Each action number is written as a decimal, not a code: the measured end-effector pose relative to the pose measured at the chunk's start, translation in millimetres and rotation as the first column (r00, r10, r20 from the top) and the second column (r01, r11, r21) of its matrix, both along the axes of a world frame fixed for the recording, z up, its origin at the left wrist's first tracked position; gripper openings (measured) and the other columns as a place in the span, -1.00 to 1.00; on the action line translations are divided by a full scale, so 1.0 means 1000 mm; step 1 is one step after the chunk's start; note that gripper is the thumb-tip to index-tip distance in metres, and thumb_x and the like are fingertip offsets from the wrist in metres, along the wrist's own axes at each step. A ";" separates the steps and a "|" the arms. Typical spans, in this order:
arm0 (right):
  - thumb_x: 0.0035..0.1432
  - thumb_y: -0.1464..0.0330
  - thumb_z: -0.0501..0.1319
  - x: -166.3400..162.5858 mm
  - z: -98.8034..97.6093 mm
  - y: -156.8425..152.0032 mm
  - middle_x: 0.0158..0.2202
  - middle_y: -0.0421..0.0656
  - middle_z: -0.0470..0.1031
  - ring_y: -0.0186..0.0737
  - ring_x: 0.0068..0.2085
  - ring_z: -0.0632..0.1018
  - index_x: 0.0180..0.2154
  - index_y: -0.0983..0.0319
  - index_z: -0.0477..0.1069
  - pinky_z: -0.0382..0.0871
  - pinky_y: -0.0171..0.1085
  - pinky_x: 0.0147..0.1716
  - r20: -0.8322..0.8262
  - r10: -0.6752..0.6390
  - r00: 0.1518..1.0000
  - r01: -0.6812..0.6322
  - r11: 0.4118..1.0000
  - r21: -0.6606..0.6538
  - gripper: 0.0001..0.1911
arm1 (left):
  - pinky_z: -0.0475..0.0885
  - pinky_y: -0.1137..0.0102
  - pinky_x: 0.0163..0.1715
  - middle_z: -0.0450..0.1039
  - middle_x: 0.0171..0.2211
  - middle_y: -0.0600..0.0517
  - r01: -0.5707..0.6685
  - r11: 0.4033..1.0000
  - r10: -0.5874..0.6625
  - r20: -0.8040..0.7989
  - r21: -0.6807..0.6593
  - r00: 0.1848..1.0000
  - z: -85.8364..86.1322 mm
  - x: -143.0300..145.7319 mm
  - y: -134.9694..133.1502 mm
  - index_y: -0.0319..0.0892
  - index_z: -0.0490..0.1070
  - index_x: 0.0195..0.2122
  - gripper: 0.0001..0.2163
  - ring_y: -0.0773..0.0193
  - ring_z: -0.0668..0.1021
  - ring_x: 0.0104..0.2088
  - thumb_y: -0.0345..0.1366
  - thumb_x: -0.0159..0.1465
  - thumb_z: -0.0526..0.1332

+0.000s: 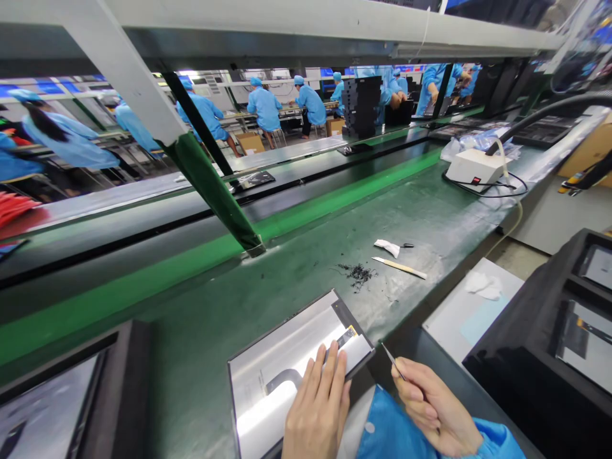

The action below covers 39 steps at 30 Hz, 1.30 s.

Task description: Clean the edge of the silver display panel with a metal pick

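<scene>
A flat display panel [258,382] with a silvery metal back and a dark strip at one end lies tilted on the green bench, close to me. Across its back my left hand [318,401] rests flat, fingers stretched out near a small yellow-edged flex part [349,335]. A dark curved ribbon cable [282,380] runs partly under that hand. My right hand [428,398], just off the panel's right corner, pinches thin metal tweezers [393,361] whose tip points at the panel's edge.
Dark shreds [359,275], a light-handled blade [400,268] and a white wrapped piece [387,247] lie beyond the panel. Black foam trays [138,382] with panels flank me. A white box [478,171] with a hose stands farther right. Co-workers in blue [264,108] sit across the conveyor.
</scene>
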State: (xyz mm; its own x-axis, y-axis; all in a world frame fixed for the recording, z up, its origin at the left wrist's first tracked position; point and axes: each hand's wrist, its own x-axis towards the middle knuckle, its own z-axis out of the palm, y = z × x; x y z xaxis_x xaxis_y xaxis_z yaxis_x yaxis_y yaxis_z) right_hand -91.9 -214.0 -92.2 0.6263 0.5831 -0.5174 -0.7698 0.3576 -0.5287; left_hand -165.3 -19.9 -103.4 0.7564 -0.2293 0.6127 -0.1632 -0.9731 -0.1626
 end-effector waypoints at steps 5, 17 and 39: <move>-0.16 0.11 0.53 0.006 0.010 -0.005 -0.72 -0.46 0.15 -0.68 -0.75 -0.09 -0.46 0.29 0.42 -0.18 -0.60 -0.85 0.014 -0.029 0.999 0.029 1.000 -0.009 -0.55 | 0.46 0.25 0.00 0.52 0.08 -0.14 0.001 1.000 -0.001 -0.002 0.018 1.000 0.000 0.000 0.000 -0.36 0.45 0.07 -0.72 0.02 0.59 0.04 -0.47 0.41 0.06; -0.12 0.12 0.51 0.021 0.016 -0.017 -0.71 -0.46 0.15 -0.67 -0.75 -0.10 -0.48 0.28 0.40 -0.14 -0.61 -0.86 0.084 -0.063 0.994 0.064 0.998 -0.002 -0.57 | 0.47 0.31 0.03 0.53 0.07 -0.08 0.008 1.000 -0.008 0.004 -0.003 1.000 0.001 0.001 0.001 -0.29 0.41 0.13 -0.69 0.08 0.58 0.05 -0.46 0.40 0.08; -0.16 0.14 0.55 0.041 0.038 -0.031 -0.72 -0.44 0.15 -0.66 -0.74 -0.08 -0.48 0.29 0.46 -0.15 -0.61 -0.86 0.175 -0.166 0.970 0.177 0.983 -0.049 -0.58 | 0.47 0.29 0.03 0.53 0.08 -0.10 0.004 0.999 -0.005 0.019 0.053 1.000 -0.005 0.002 0.005 -0.32 0.44 0.07 -0.73 0.05 0.59 0.03 -0.44 0.41 0.07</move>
